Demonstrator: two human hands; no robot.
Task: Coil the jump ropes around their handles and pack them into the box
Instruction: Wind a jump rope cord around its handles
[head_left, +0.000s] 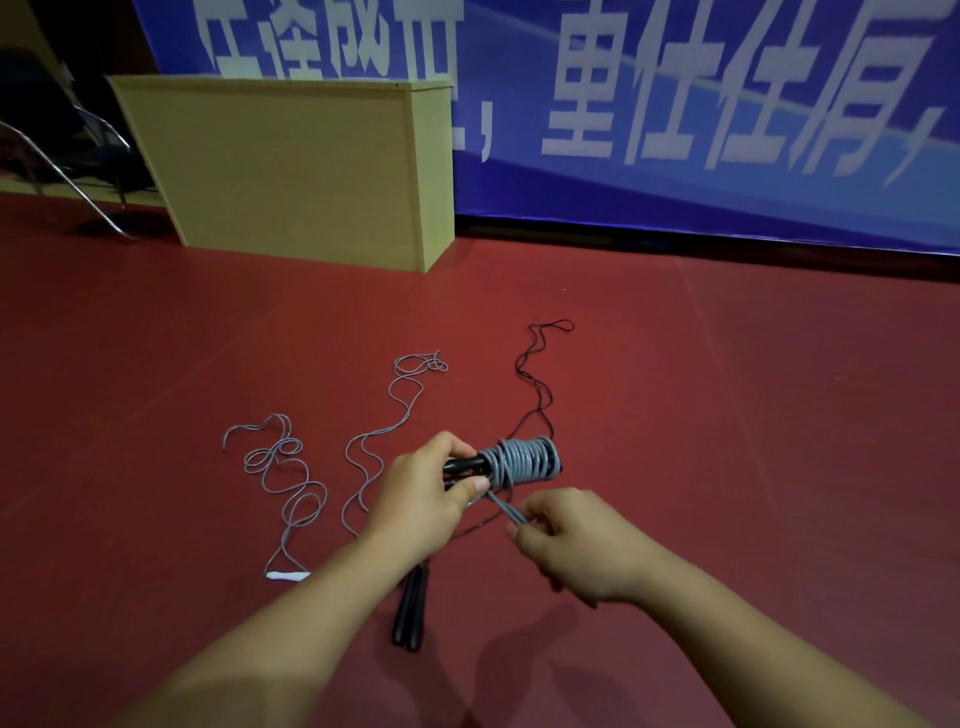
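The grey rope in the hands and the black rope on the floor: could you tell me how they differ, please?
The grey rope in the hands is wound tightly round black handles; the black rope trails loose along the floor. The left hand grips the grey one's handles and the right hand pinches its end; nothing touches the black one. Both are thin cords.

Both forearms are bare to the frame edge, and the left hand (418, 501) and right hand (576, 543) wear nothing.
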